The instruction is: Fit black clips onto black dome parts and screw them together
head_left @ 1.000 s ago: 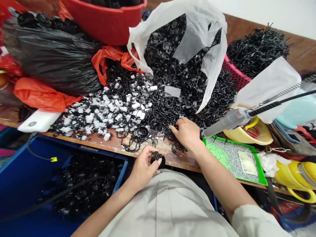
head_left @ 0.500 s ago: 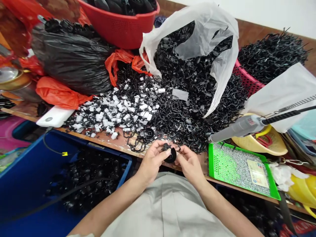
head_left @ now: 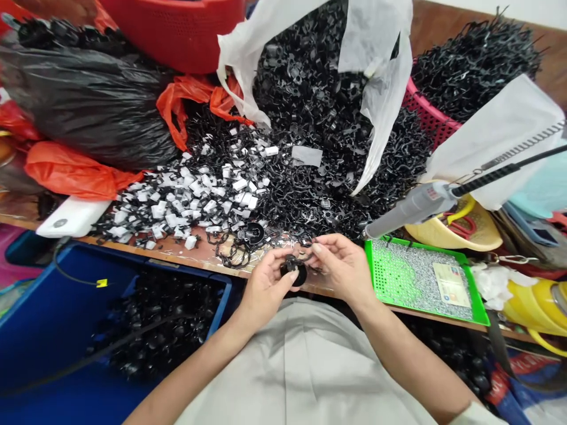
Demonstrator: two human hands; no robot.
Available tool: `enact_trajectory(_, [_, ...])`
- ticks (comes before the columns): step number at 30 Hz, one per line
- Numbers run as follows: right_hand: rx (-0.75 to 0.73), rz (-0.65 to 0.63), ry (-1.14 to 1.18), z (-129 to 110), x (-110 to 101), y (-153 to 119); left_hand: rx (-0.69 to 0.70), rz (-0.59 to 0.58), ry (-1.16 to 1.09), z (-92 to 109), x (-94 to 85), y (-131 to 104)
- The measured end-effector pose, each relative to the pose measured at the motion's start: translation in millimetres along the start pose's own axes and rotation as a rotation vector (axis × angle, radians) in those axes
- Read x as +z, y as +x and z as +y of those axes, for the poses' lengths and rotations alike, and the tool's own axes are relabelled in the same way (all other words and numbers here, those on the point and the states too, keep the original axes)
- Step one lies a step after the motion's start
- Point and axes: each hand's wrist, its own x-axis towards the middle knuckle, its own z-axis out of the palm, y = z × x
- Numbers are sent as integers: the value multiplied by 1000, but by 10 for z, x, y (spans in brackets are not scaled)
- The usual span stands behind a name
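Note:
My left hand [head_left: 264, 284] grips a small round black plastic part [head_left: 294, 271] just in front of the table edge. My right hand [head_left: 343, 267] meets it from the right, its fingertips pinching a small black piece [head_left: 306, 251] against the top of the round part. Right behind both hands lies a big heap of small black plastic parts [head_left: 310, 147], spilling out of a clear plastic bag [head_left: 376, 71]. Left of that heap, small white pieces [head_left: 190, 195] are mixed with black ones. One more round black part [head_left: 253, 233] rests on the table near my left hand.
A grey powered screwdriver [head_left: 411, 206] hangs over a green tray [head_left: 420, 277] of small screws on the right. A blue crate [head_left: 110, 319] with black parts sits below left. Black and orange bags [head_left: 88, 112], a red basket [head_left: 177, 35] and a yellow container [head_left: 452, 227] crowd the table.
My right hand left the heap with a small piece and came to the round part in my left hand. Both hands now work together at the table edge.

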Motion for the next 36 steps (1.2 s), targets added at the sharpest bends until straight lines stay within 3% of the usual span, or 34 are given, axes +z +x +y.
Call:
enact_trajectory(6, [-141,-82,-271,-39,82,-9,-57,46,161,-21,17,-11])
enact_trajectory(15, [-153,-160,-374,-45,3,-150,-49,22,188,14,100,-12])
enact_trajectory(21, [-69,-193,-224,-5,-26,-121,38,-28,253,34,84,30])
enact_trajectory(23, [-82,-208,-274,-27,-31,-124,61,-41,261,32,67,41])
enact_trajectory(26, [-153,-231,-435,-61,-25,-164,17,-39,249,13,39,25])
enact_trajectory(31, [-288,-130,-508,-24,21,-244,-108,-120,133,22,20,-46])
enact_trajectory(36, [-250,-119,-430,22,73,-268,66,-83,270,57,31,-70])
